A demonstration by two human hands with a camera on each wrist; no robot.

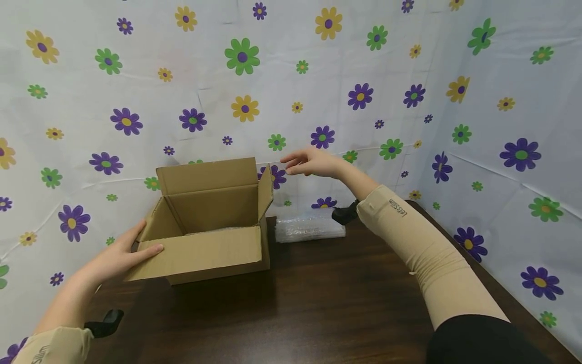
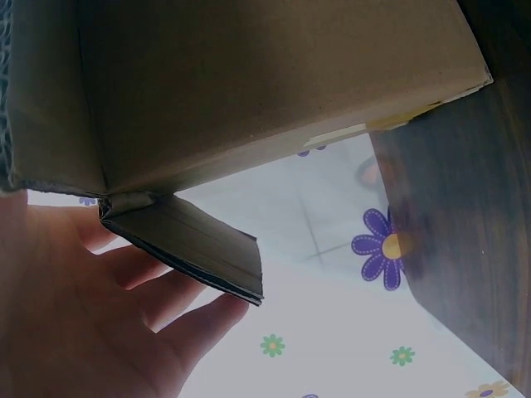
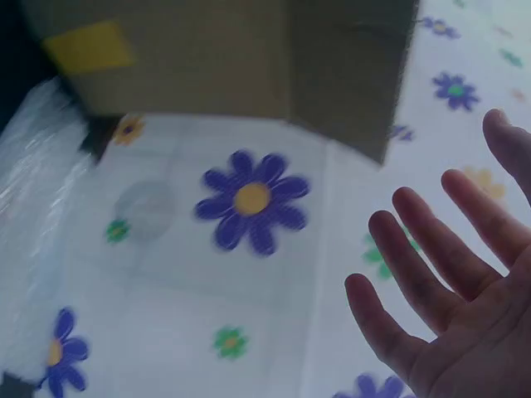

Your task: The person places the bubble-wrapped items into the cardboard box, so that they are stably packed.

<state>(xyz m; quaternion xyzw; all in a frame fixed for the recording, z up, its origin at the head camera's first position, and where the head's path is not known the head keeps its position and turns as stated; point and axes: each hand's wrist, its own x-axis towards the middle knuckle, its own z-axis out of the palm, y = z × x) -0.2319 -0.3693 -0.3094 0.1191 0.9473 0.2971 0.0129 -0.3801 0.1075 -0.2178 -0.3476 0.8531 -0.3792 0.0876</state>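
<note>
Gripping the open cardboard box [image 1: 200, 250] at its left corner, the left hand [image 1: 122, 257] is holding on with thumb and fingers. The right hand [image 1: 313, 163], fingers released, is hovering beside the raised right flap [image 1: 265, 193], which is standing between it and the opening. Plastic wrap [image 1: 309, 228] is lying alongside on the table [image 1: 318, 308].
</note>
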